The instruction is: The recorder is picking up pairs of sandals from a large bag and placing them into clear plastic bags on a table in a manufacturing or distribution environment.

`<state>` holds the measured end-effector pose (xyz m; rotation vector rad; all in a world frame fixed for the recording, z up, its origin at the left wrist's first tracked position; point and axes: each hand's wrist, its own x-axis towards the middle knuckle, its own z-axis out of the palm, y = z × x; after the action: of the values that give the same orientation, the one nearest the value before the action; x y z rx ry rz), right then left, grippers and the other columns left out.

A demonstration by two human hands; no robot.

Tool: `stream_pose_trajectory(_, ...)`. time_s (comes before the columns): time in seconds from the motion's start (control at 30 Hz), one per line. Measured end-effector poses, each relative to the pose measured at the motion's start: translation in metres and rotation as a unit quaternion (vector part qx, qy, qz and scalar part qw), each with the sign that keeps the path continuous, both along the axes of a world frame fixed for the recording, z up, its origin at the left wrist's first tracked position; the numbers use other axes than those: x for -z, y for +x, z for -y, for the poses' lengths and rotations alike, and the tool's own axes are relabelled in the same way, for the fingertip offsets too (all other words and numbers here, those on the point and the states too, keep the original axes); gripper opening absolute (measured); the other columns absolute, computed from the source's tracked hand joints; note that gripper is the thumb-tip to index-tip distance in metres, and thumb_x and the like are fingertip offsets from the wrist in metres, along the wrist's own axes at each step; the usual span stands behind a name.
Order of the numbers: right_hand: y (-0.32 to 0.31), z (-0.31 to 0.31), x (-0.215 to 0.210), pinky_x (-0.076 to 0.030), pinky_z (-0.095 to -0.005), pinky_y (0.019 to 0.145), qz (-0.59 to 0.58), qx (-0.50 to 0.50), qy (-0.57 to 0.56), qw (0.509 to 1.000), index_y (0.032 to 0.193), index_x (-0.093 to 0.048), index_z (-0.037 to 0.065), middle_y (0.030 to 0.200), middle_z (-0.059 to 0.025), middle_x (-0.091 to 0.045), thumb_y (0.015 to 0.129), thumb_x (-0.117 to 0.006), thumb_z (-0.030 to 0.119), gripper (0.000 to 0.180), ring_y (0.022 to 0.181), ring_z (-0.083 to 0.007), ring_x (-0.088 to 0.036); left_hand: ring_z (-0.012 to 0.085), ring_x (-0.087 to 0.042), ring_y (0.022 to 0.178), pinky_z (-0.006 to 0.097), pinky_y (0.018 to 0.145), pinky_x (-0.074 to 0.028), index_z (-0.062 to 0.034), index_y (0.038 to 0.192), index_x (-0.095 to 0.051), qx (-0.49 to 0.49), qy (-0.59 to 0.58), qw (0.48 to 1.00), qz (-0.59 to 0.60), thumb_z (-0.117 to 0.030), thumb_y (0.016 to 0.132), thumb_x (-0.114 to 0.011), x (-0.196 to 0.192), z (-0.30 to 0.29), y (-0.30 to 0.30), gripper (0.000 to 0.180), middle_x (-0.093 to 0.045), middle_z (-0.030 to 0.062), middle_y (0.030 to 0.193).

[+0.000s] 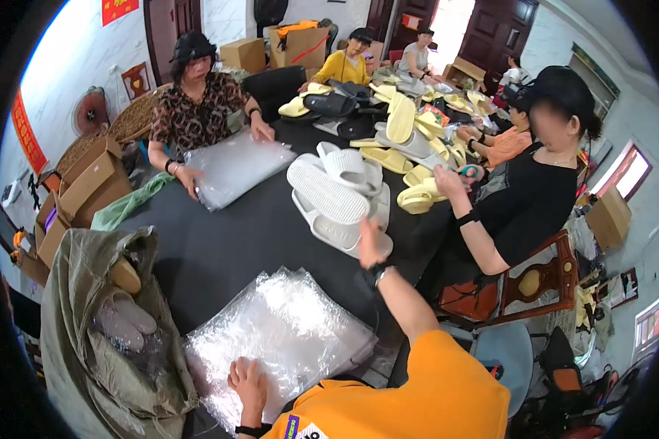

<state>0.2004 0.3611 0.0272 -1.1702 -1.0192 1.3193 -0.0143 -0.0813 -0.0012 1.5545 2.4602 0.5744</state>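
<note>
My left hand (249, 388) lies with its fingers apart on a stack of clear plastic bags (293, 322) at the table's near edge. My right hand (371, 244) reaches forward to a small pile of white slippers (328, 192). Its fingers are stretched out against the near right side of the pile and do not close round a slipper. One white slipper on top shows its ribbed sole; others lie beneath and behind it.
An olive sack (117, 344) holding slippers stands at the left. Across the black table (220, 249), a person handles clear bags (238, 167). A co-worker (527, 190) at the right works beside yellow slippers (419, 192). Further slippers and several people are farther back.
</note>
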Motion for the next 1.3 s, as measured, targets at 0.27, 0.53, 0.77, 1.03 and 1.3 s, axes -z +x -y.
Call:
stream_pose_trajectory(0.27, 0.013, 0.158, 0.134, -0.043, -0.0421, 0.070, 0.353, -0.241, 0.014, 0.904, 0.098, -0.047, -0.008, 0.085, -0.0205, -0.057, 0.079, -0.056, 0.050, 0.061, 0.080, -0.0296, -0.055, 0.0429, -0.019, 0.126, 0.059, 0.097, -0.012, -0.0134, 0.127, -0.044, -0.036, -0.071, 0.997, -0.006, -0.022, 0.076, -0.060, -0.011, 0.017, 0.016, 0.053, -0.023, 0.0209, 0.139)
stream_pose_trajectory(0.53, 0.002, 0.159, 0.036, -0.027, -0.0443, 0.098, 0.543, -0.216, -0.046, 0.810, 0.128, -0.038, 0.001, 0.128, -0.0198, -0.037, 0.070, -0.052, 0.065, 0.088, 0.117, -0.0378, -0.034, 0.0356, -0.022, 0.127, 0.055, 0.098, -0.014, -0.0228, 0.125, -0.047, -0.022, -0.011, 0.999, -0.030, -0.032, 0.079, -0.057, 0.018, 0.005, 0.012, 0.048, -0.029, 0.0152, 0.138)
stream_pose_trajectory(0.77, -0.008, 0.161, 0.049, -0.028, -0.0439, 0.098, 0.470, -0.283, -0.099, 0.830, 0.126, -0.034, -0.008, 0.128, -0.0264, -0.034, 0.068, -0.055, 0.066, 0.096, 0.120, -0.0376, -0.032, 0.0356, -0.021, 0.127, 0.055, 0.098, -0.012, -0.0227, 0.127, -0.045, -0.034, -0.014, 0.998, -0.046, -0.034, 0.080, -0.055, 0.031, 0.025, 0.016, 0.049, -0.027, 0.0148, 0.139)
stream_pose_trajectory(1.03, -0.004, 0.161, 0.067, -0.028, -0.0331, 0.100, 0.186, -0.364, -0.280, 0.869, 0.129, -0.029, -0.010, 0.133, -0.0244, -0.034, 0.074, -0.047, 0.067, 0.097, 0.124, -0.0303, -0.034, 0.0365, -0.015, 0.130, 0.054, 0.100, -0.008, -0.0210, 0.130, -0.041, -0.017, -0.035, 0.999, -0.035, -0.035, 0.084, -0.050, 0.033, 0.026, 0.016, 0.049, -0.020, 0.0171, 0.141)
stream_pose_trajectory(1.3, -0.025, 0.197, -0.020, -0.039, -0.0292, 0.089, 0.082, -0.597, -0.211, 0.769, 0.121, -0.046, -0.002, 0.116, -0.0108, -0.053, 0.076, -0.066, 0.021, 0.054, 0.104, -0.0188, -0.050, 0.0354, -0.013, 0.131, 0.055, 0.101, -0.005, -0.0231, 0.131, -0.039, -0.011, -0.050, 0.998, -0.025, -0.038, 0.085, -0.048, 0.037, 0.025, 0.015, 0.049, -0.020, 0.0154, 0.142)
